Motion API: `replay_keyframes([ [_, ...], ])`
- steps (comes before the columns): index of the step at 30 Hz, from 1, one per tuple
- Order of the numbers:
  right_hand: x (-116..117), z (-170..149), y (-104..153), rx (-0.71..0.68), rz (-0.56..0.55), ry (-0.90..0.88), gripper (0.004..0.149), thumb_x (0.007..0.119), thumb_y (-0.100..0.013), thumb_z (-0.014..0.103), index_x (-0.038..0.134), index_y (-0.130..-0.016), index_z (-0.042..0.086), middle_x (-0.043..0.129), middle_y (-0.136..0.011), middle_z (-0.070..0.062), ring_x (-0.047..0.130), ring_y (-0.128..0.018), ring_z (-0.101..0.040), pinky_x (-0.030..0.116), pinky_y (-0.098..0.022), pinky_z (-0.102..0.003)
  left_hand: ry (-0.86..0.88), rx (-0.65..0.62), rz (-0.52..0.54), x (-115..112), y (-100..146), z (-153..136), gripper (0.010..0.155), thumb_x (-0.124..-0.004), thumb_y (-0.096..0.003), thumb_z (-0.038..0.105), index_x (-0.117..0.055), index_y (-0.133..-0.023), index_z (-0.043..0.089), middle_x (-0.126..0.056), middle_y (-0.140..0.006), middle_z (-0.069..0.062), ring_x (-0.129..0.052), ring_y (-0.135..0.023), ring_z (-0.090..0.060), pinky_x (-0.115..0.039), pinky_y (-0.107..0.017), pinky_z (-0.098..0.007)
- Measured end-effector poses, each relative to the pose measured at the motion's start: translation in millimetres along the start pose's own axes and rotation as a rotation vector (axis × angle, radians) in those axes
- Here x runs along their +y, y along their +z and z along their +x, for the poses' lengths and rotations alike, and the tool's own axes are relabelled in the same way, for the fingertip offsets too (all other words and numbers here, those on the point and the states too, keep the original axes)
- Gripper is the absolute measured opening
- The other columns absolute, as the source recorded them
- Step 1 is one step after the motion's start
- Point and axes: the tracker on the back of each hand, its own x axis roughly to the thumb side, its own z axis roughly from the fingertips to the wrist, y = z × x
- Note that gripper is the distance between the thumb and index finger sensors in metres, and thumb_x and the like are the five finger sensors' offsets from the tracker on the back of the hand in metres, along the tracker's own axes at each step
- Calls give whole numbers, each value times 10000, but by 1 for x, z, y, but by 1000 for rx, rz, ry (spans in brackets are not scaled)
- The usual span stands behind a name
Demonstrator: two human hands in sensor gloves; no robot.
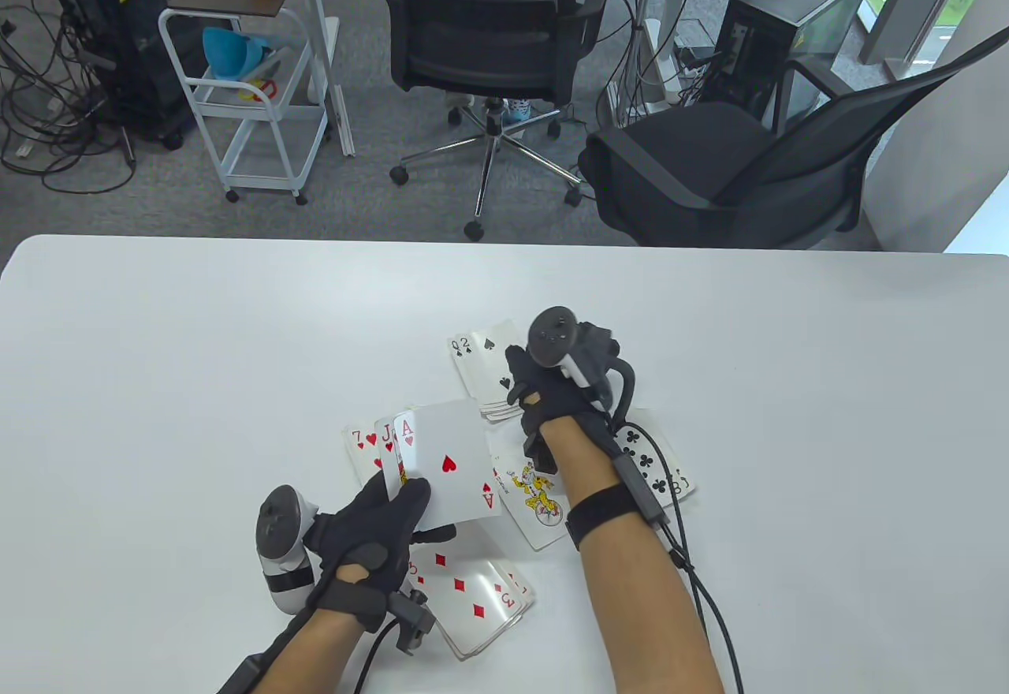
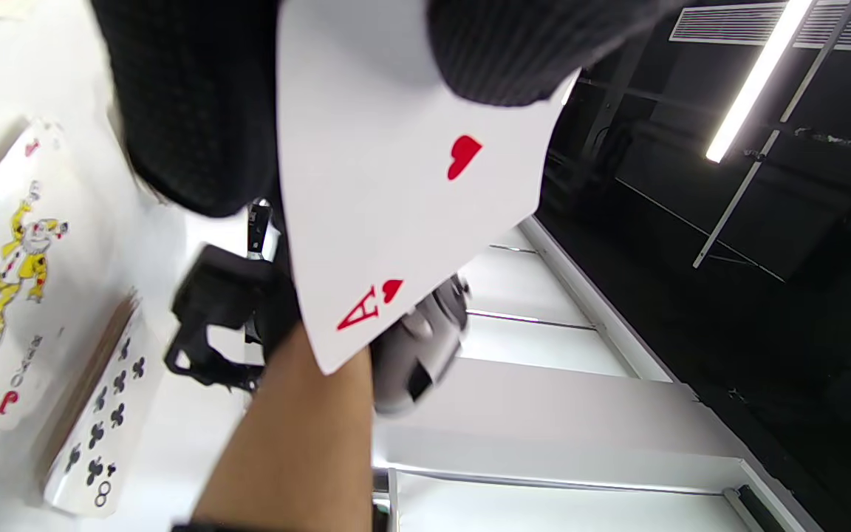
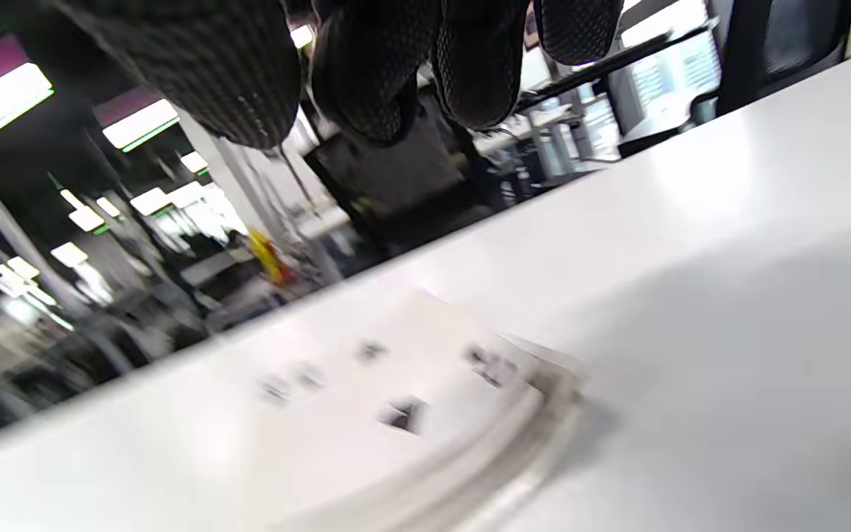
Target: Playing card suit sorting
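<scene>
Red, black and white on a white desk (image 1: 197, 347)

The ace of hearts (image 1: 449, 461) shows red pips on white; the spade pile (image 1: 479, 367) and club card (image 1: 658, 465) are black-marked, the diamond card (image 1: 469, 591) red, the joker (image 1: 534, 498) yellow (with red touches), and both gloves black.

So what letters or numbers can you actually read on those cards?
"A" with a red heart: ace of hearts held in the left hand.
"7" and "J": heart cards behind it.
"Q" and "2": spade pile.
"8": club card.
"3": diamond card.
Joker card lettering: too blurred.
</scene>
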Motion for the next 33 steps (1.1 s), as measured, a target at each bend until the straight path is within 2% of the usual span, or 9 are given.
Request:
replay_keyframes([
  [2, -24, -6, 29, -79, -36, -129, 427, 769, -558, 476, 804, -807, 132, 597, -1055, -190, 401, -1034, -519, 270, -668, -761, -6, -1, 0, 1, 0, -1, 499, -794, -548, 383, -694, -987, 167, -915, -898, -49, -1046, -717, -257, -985, -445, -362],
  [5, -44, -10, 73, -191, -87, -301, 434, 759, -560, 482, 817, -804, 127, 626, -1045, -185, 436, -1030, -521, 300, -674, -758, -6, 3, 6, 2, 0, -2, 499, -793, -547, 383, -695, -987, 169, -914, -898, -51, -1046, -716, -259, -984, -444, -364],
  [8, -45, -11, 110, -273, -131, -408, 435, 760, -559, 486, 832, -791, 124, 657, -1032, -180, 466, -1026, -521, 319, -680, -756, -3, 9, 13, 4, 1, -3, 498, -791, -549, 385, -694, -988, 169, -913, -900, -49, -1043, -719, -259, -981, -445, -366],
  [11, -33, -5, 138, -395, -130, -383, 439, 758, -555, 498, 841, -777, 129, 682, -1020, -168, 495, -1022, -514, 332, -681, -755, -9, 14, 20, 5, 1, -3, 499, -788, -549, 388, -694, -988, 171, -912, -901, -48, -1041, -721, -259, -978, -447, -369],
  [15, -19, 2, 155, -463, -129, -279, 468, 755, -546, 524, 830, -790, 132, 684, -1019, -165, 502, -1021, -511, 335, -681, -755, -17, 24, 21, 4, 1, -4, 498, -787, -549, 388, -694, -989, 172, -913, -901, -47, -1040, -723, -259, -977, -448, -370],
  [18, -3, 6, 161, -474, -79, -203, 532, 750, -537, 568, 790, -835, 129, 657, -1034, -171, 492, -1022, -515, 327, -679, -757, -20, 43, 29, 6, 0, -8, 500, -784, -550, 388, -690, -991, 173, -909, -904, -47, -1036, -728, -261, -975, -452, -371],
  [22, 8, 10, 165, -431, -56, -139, 591, 781, -519, 597, 741, -869, 122, 618, -1049, -180, 480, -1023, -520, 321, -682, -758, 0, 73, 17, 6, 0, -11, 502, -773, -551, 388, -676, -1000, 185, -895, -919, -47, -1024, -744, -263, -967, -465, -374],
  [28, 18, 11, 167, -413, -58, -137, 563, 812, -516, 564, 732, -859, 124, 627, -1036, -176, 503, -1016, -515, 339, -682, -752, 8, 73, -12, 4, 1, -11, 502, -773, -551, 387, -675, -1002, 191, -891, -925, -47, -1017, -753, -265, -963, -473, -379],
  [33, 18, 13, 169, -428, -88, -128, 478, 835, -515, 510, 764, -804, 136, 678, -1008, -157, 557, -1006, -498, 371, -687, -745, 11, 80, -17, 2, 0, -14, 503, -770, -550, 387, -673, -1003, 193, -884, -932, -46, -1010, -762, -268, -957, -481, -383],
])
